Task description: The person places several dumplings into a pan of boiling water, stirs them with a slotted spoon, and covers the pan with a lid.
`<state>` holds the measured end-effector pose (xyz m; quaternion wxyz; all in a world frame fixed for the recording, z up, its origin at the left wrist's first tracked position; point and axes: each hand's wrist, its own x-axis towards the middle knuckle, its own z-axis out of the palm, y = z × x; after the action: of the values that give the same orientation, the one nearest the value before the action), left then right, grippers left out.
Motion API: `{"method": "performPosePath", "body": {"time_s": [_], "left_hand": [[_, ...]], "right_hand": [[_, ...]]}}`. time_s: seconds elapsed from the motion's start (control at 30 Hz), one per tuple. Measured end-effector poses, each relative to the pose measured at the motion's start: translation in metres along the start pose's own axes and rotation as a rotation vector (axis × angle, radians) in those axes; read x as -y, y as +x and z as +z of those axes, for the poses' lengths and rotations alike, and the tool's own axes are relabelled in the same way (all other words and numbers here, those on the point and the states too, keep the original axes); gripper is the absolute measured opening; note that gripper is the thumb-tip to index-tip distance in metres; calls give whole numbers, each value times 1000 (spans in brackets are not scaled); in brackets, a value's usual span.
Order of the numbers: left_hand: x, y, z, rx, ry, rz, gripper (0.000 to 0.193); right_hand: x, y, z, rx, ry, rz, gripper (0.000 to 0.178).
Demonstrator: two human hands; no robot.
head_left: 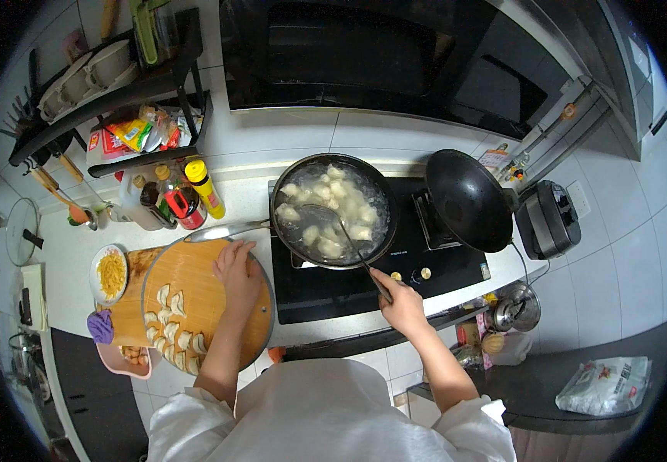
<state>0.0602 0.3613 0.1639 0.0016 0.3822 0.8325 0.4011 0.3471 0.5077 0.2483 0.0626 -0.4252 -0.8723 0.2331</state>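
A deep dark pan [275, 235] holds bubbling water and several pale dumplings [366, 213]. My right hand [400, 301] is closed round the handle of a long-handled cooking spoon [358, 258]; its head lies among the dumplings, partly under water, so its exact shape is unclear. With fingers spread, my left hand [236, 271] lies on the round wooden board [195, 266], just below the pan's metal handle [229, 230]. Rows of uncooked dumplings [172, 331] sit on the board, left of my left forearm.
An empty black wok [468, 202] tilts on the right of the black cooktop [318, 300]. Bottles [183, 202] stand behind the board. Left lie a plate of yellow shreds [112, 273], a purple cloth [101, 327] and a pink bowl [124, 368]. A black appliance [551, 221] stands far right.
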Motion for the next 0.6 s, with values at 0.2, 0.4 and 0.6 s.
{"method": "performPosePath", "body": {"time_s": [0.2,0.4,0.6], "left_hand": [[1,4,0,-37,14,10,44],[6,3,-2,-48,19,17,40],[12,7,1,-61,58,-2,40]], "right_hand": [[-12,25,16,-74,-56,-22,61],[-19,42,19,-124,-86,19,61],[-42,37,31,-141,215,21,58]]}}
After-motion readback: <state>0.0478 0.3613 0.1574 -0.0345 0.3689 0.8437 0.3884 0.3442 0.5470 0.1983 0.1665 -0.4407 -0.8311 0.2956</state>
